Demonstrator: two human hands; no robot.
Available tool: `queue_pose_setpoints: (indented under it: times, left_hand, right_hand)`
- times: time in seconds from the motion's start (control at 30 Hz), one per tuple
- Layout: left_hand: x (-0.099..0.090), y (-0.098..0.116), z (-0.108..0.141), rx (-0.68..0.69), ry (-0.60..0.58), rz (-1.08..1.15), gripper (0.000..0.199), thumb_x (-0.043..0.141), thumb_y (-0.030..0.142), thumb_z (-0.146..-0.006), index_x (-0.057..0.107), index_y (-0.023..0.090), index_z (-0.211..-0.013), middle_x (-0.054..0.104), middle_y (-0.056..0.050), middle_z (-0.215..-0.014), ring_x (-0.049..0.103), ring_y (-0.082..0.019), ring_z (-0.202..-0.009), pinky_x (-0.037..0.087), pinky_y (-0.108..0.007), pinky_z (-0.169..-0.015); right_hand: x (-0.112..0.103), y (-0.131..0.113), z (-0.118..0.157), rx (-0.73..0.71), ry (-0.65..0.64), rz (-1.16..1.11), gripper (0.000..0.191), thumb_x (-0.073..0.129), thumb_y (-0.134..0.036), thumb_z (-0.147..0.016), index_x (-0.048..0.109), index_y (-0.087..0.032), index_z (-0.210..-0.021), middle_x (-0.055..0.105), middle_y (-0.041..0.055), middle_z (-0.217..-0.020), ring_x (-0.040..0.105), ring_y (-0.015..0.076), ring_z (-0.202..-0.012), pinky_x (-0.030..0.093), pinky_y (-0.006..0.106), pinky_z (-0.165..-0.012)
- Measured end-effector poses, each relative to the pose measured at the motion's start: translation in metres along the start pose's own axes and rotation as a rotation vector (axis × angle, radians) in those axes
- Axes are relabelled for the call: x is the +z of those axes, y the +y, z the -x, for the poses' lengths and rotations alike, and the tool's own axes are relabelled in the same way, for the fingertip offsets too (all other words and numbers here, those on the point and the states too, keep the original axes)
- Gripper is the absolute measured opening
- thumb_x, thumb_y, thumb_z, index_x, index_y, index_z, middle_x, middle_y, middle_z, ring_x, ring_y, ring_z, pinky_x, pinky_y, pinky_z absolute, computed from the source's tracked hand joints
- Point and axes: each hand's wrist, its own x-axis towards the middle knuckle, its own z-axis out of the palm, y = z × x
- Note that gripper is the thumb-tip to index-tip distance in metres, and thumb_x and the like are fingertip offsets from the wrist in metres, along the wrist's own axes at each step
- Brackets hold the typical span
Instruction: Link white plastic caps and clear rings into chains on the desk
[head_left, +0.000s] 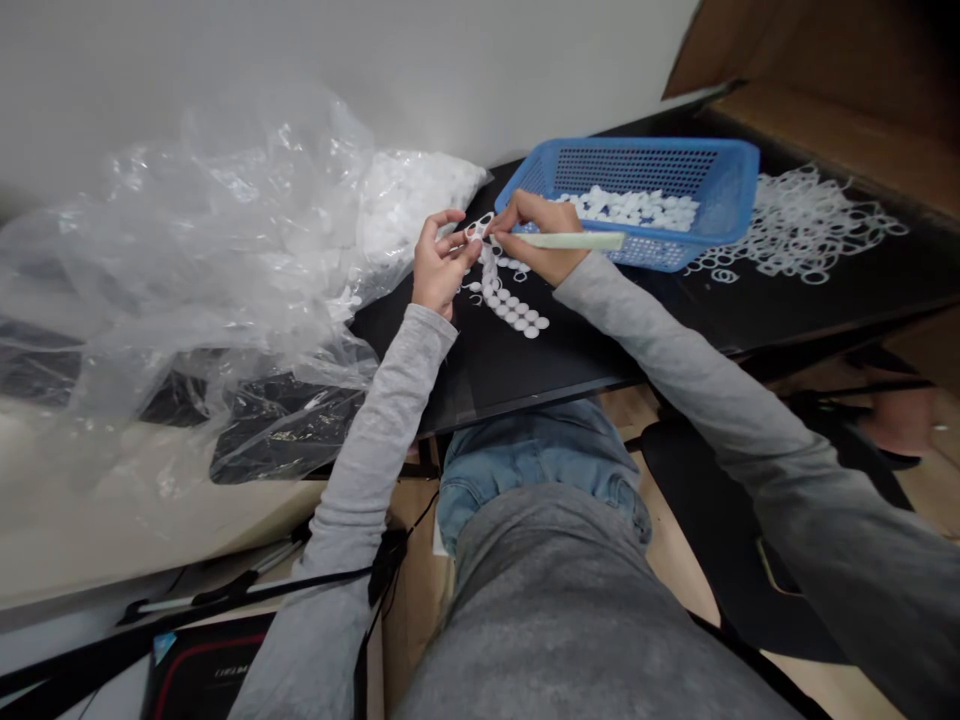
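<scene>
My left hand (442, 262) pinches the upper end of a white plastic strip of small round discs (510, 305), which trails down across the black tabletop (525, 370). My right hand (536, 235) grips a pale green flat stick (570, 241), whose tip meets the strip between my hands. Both hands are close together, and the fingers partly hide the strip's upper end. Behind my right hand stands a blue plastic mesh basket (660, 165) holding loose white discs (626, 208).
A large clear plastic bag (225, 240) with white discs (412, 205) in it lies to the left of the table. A tangle of white punched plastic rings (802, 228) lies to the right of the basket. A cardboard box panel (787, 100) rises at the far right.
</scene>
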Motion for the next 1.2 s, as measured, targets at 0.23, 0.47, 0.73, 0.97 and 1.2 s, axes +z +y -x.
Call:
queue_pose_setpoints:
  times: [0.23, 0.47, 0.73, 0.97, 1.2]
  left_hand:
    - [0.008, 0.009, 0.005, 0.046, -0.014, -0.001, 0.052, 0.081, 0.027, -0.070, 0.054, 0.023, -0.114, 0.060, -0.006, -0.106, 0.051, -0.025, -0.128, 0.042, -0.038, -0.108]
    - [0.005, 0.009, 0.004, 0.053, -0.066, 0.033, 0.055, 0.080, 0.036, -0.071, 0.053, 0.026, -0.118, 0.061, -0.003, -0.106, 0.056, -0.021, -0.123, 0.044, -0.036, -0.106]
    - [0.003, 0.013, 0.002, -0.048, -0.044, 0.069, 0.043, 0.079, 0.032, -0.073, 0.055, 0.021, -0.108, 0.061, -0.006, -0.106, 0.058, -0.022, -0.121, 0.046, -0.038, -0.103]
    - [0.002, 0.015, 0.004, -0.116, -0.109, 0.096, 0.035, 0.074, 0.027, -0.078, 0.055, 0.020, -0.107, 0.062, -0.005, -0.107, 0.061, -0.022, -0.117, 0.050, -0.039, -0.100]
    - [0.007, 0.020, 0.010, -0.102, -0.185, 0.097, 0.036, 0.075, 0.027, -0.076, 0.058, 0.022, -0.107, 0.063, -0.004, -0.110, 0.056, -0.025, -0.125, 0.048, -0.042, -0.102]
  right_hand:
    - [0.007, 0.004, 0.000, -0.024, -0.007, 0.287, 0.013, 0.060, -0.019, -0.075, 0.049, -0.025, -0.076, 0.070, 0.0021, -0.087, 0.060, 0.0299, -0.094, 0.041, 0.051, -0.091]
    - [0.001, 0.006, -0.002, 0.021, 0.023, 0.233, 0.010, 0.061, -0.020, -0.073, 0.052, -0.025, -0.072, 0.068, 0.0022, -0.078, 0.064, 0.0287, -0.085, 0.045, 0.049, -0.088]
    - [-0.022, -0.006, -0.005, -0.010, 0.145, -0.239, 0.012, 0.056, -0.037, -0.089, 0.057, -0.027, -0.094, 0.070, -0.0030, -0.074, 0.066, 0.0192, -0.068, 0.053, 0.036, -0.073]
    - [-0.023, -0.015, -0.002, -0.123, -0.022, -0.062, 0.021, 0.067, -0.043, -0.081, 0.058, -0.025, -0.074, 0.069, 0.0012, -0.086, 0.065, 0.0218, -0.083, 0.050, 0.036, -0.079]
    - [-0.020, -0.014, 0.001, 0.008, -0.007, -0.072, 0.020, 0.067, -0.037, -0.079, 0.052, -0.028, -0.069, 0.066, -0.0012, -0.081, 0.061, 0.0213, -0.077, 0.050, 0.039, -0.079]
